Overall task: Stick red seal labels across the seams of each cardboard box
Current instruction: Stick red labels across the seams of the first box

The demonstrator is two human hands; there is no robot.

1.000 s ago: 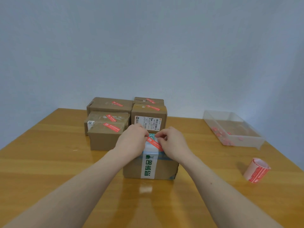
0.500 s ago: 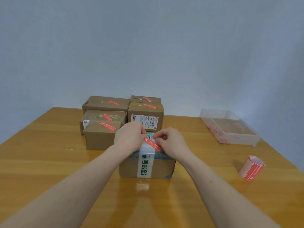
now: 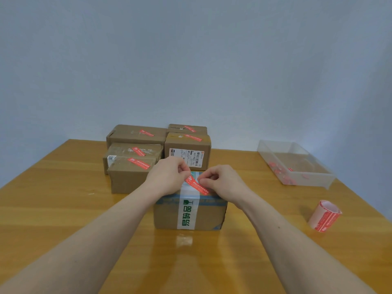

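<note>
A cardboard box with white tape bearing green characters stands nearest me on the wooden table. A red seal label lies slanted across its top. My left hand pinches the label's upper left end. My right hand has curled fingers on the label's lower right end. Behind stand several boxes, among them one at the left and one with a shipping sticker, each with a red label on top.
A roll of red labels lies on the table at the right. A clear plastic tray with red scraps sits at the far right. The table's right edge runs close to the tray and roll.
Both hands have stayed on the label atop the near box, with the label lying a little flatter across the tape. The view has shifted slightly.
</note>
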